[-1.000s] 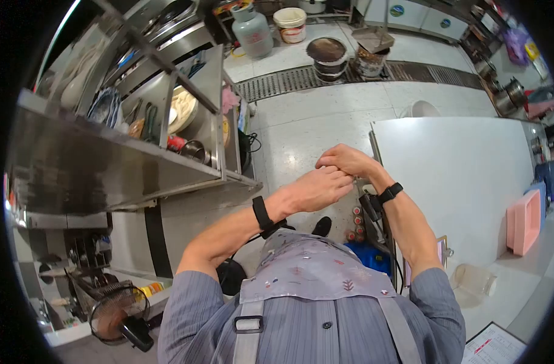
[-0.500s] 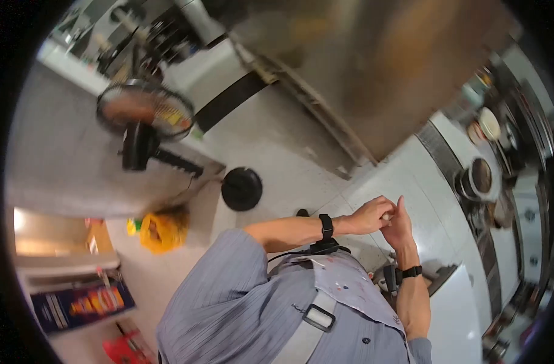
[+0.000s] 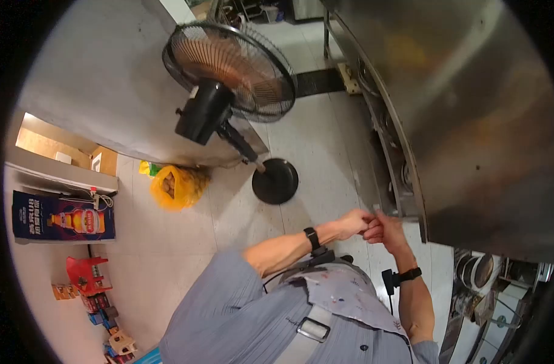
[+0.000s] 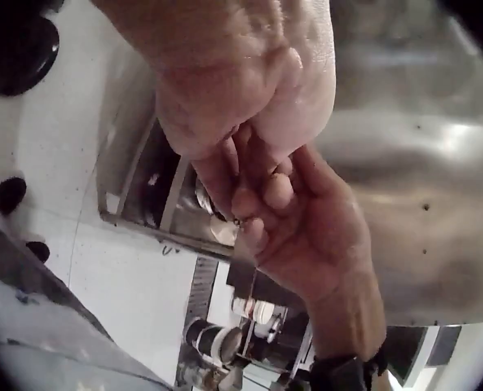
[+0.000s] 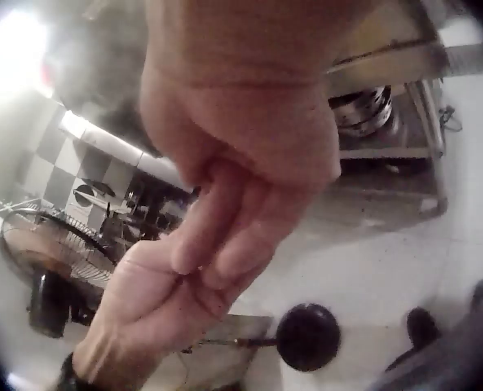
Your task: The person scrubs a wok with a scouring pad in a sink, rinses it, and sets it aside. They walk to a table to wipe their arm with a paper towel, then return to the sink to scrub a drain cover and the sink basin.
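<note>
Both bare hands meet in front of the apron (image 3: 343,294). The left hand (image 3: 354,224) comes in from the left and touches the fingers of the right hand (image 3: 389,233). In the left wrist view, the bent fingers of the left hand (image 4: 241,98) lie against the upturned right hand (image 4: 323,244). Seen from the right wrist, loosely bent fingers of the right hand (image 5: 241,147) rest on the palm of the left hand (image 5: 156,297). No object shows between them. Where the fingers overlap, some tips are hidden.
A standing fan (image 3: 207,112) has its round base (image 3: 275,181) on the floor ahead. Left of it lies a yellow bag (image 3: 167,188). A large metal counter (image 3: 489,121) stands at the right, close by the hands. A dark printed box (image 3: 64,218) is at the far left.
The view has swung left, bringing the fan and yellow bag nearer the middle; the white table at the right has left it. The hands stay together, with their fingers shifted against each other.
</note>
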The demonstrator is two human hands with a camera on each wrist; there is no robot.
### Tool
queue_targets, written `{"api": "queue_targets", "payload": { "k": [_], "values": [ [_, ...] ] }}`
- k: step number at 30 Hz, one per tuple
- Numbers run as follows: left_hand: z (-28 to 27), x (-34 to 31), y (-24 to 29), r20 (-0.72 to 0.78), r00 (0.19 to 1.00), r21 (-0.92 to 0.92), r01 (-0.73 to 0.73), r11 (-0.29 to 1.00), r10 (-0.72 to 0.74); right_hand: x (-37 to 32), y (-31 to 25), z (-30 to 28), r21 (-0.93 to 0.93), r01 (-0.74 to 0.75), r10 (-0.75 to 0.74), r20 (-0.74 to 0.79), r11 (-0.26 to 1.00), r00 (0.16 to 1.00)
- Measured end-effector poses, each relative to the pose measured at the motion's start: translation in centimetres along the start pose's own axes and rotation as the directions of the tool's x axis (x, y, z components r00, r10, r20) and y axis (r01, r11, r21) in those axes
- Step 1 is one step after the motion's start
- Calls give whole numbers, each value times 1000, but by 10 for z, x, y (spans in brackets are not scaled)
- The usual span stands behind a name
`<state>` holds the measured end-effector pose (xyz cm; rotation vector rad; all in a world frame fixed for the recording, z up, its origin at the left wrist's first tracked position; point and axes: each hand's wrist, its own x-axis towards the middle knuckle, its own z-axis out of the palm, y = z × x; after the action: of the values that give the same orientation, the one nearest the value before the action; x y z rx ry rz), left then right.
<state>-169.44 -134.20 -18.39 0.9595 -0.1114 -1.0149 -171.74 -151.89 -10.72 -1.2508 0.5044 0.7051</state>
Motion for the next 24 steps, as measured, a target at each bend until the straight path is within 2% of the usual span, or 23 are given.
{"api": "queue_targets", "payload": {
  "k": [2,3,6,7,9,10,11,13,14,15,16,17,19,20,22,23,24],
  "values": [
    [-24,2,7,-133,991,134,-13,991,31,22,-18,19,-185,-8,5,-18,983,1000],
    [-31,2,13,-134,990,144,-26,989,45,31,-27,25,-192,6,-9,-12,981,1000],
    [-52,0,46,-261,963,20,-66,998,69,72,-54,35,-225,3,16,82,974,997],
    [-57,0,56,-271,959,30,-78,997,83,90,-63,37,-232,15,8,97,973,995],
    [-63,3,70,-424,905,-138,-111,984,43,124,-70,38,-368,58,-41,53,928,998],
    [-88,14,59,-435,899,-126,-125,984,59,145,-73,34,-561,189,-154,109,806,982],
    [-90,14,64,-437,897,-134,-129,983,58,153,-83,36,-566,184,-147,110,804,983],
    [-102,11,84,-631,774,-219,-244,945,54,171,-101,48,-651,385,-222,322,654,920],
    [-116,17,101,-645,761,-210,-270,940,74,199,-115,49,-654,405,-223,346,639,911],
    [-124,14,105,-674,738,-237,-259,936,34,218,-114,53,-661,612,-344,507,434,791],
    [-131,13,106,-699,715,-269,-247,931,-13,226,-120,60,-610,767,-410,659,199,631],
    [-140,13,108,-704,710,-273,-253,928,-13,234,-127,66,-607,769,-402,665,199,629],
    [-159,15,122,-700,714,-290,-260,921,-19,259,-145,83,-646,762,-187,744,46,641],
    [-169,16,131,-706,709,-289,-274,917,-10,275,-154,91,-639,769,-179,753,37,634],
    [-187,13,143,-711,703,-316,-343,885,19,310,-161,104,-516,849,-136,854,-110,501],
    [-203,11,144,-715,698,-310,-360,880,33,333,-167,107,-506,854,-129,861,-124,491],
    [-219,7,146,-756,654,-197,-264,944,25,355,-175,111,-531,831,-101,847,-166,522]
  ]
}}
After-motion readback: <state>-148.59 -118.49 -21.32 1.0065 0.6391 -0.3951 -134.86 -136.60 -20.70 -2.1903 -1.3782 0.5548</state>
